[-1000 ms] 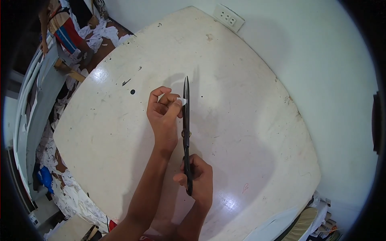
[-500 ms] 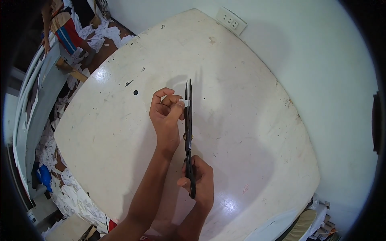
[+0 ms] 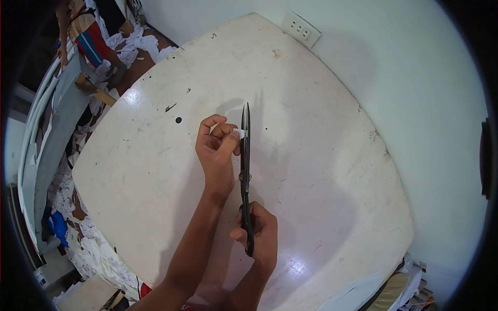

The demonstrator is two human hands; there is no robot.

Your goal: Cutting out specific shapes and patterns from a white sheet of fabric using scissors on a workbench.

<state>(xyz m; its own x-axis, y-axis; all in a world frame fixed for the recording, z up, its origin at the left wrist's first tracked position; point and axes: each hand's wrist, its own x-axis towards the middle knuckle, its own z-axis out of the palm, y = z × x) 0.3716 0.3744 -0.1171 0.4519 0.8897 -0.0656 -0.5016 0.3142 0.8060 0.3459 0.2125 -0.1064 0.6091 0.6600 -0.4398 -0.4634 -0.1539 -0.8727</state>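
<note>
My right hand (image 3: 261, 233) grips the black handles of a long pair of scissors (image 3: 245, 155), whose blades point away from me over the white table (image 3: 321, 155) and are closed. My left hand (image 3: 218, 147) sits just left of the blades and pinches a small white scrap of paper (image 3: 241, 133) against them. The scrap sits between the blades near their middle.
A white wall socket (image 3: 301, 30) sits on the wall behind the table. Torn white paper scraps (image 3: 78, 228) litter the brown floor at the left, beside a grey board (image 3: 52, 140). A small black spot (image 3: 178, 120) marks the tabletop.
The scissors and both hands have shifted slightly, and the blades have come together on the small paper scrap held by my left hand.
</note>
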